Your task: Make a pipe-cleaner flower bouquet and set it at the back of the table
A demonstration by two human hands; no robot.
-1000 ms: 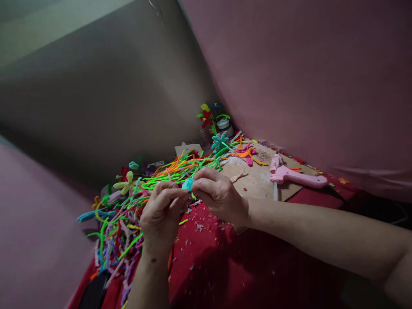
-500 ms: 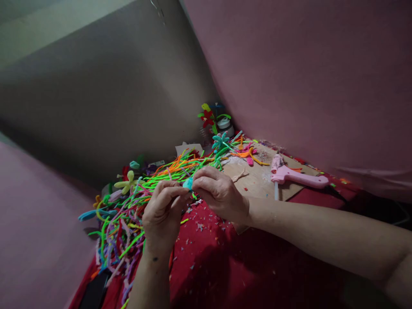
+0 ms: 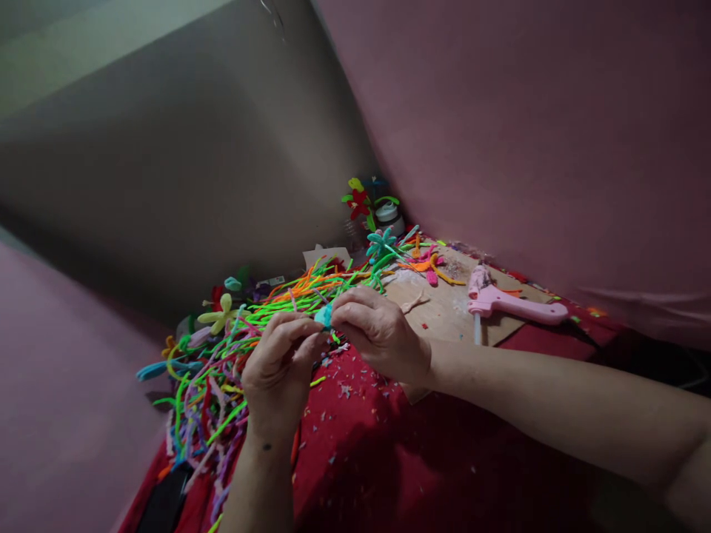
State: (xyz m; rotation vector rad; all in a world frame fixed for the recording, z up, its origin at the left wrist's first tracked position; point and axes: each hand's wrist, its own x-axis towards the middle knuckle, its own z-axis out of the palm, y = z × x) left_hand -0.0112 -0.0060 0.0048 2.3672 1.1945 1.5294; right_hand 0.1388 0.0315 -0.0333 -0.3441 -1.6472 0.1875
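Between my two hands is a small turquoise piece of pipe cleaner (image 3: 323,317), fuzzy and bunched up. My right hand (image 3: 381,333) pinches it from the right with thumb and fingertips. From the left, my left hand (image 3: 281,363) has its fingertips closed at the piece's edge. The fingers cover much of it, so its full shape is hidden. Right behind the hands lies a heap of green and orange pipe cleaners (image 3: 289,300).
A pink glue gun (image 3: 514,305) rests on a brown board (image 3: 444,307) at the right. Pipe-cleaner flowers, one yellow (image 3: 222,317) and one teal (image 3: 381,244), lie around the heap. Fuzz scraps dot the red cloth (image 3: 355,444). A dark phone-like slab (image 3: 164,500) sits lower left.
My left hand has shifted very slightly to the left. Both hands keep their pinch at the turquoise piece, and the things on the table have not moved.
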